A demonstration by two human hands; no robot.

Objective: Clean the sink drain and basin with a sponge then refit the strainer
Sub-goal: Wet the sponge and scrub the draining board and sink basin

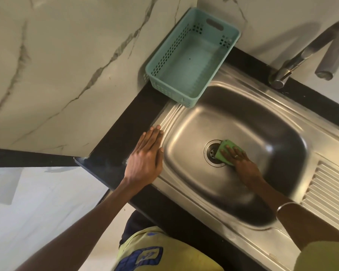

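- Sponge: soft, light, likely wet; lies on the drain rim.
- Right hand presses it flat, fingers straight; best held across its top.
- Left hand, spread, rests on the sink edge beside the drain.

Dim, warm indoor light, overall soft image. Strong wide-angle bend: the black countertop edge and white marble wall curve toward the frame borders. Curved chrome tap at far right is blurred and throws a broad grey shadow on the wall behind. Soft highlights streak the stainless steel sink basin; its near right side is dark. Right hand slightly motion-smeared; left hand sharper.
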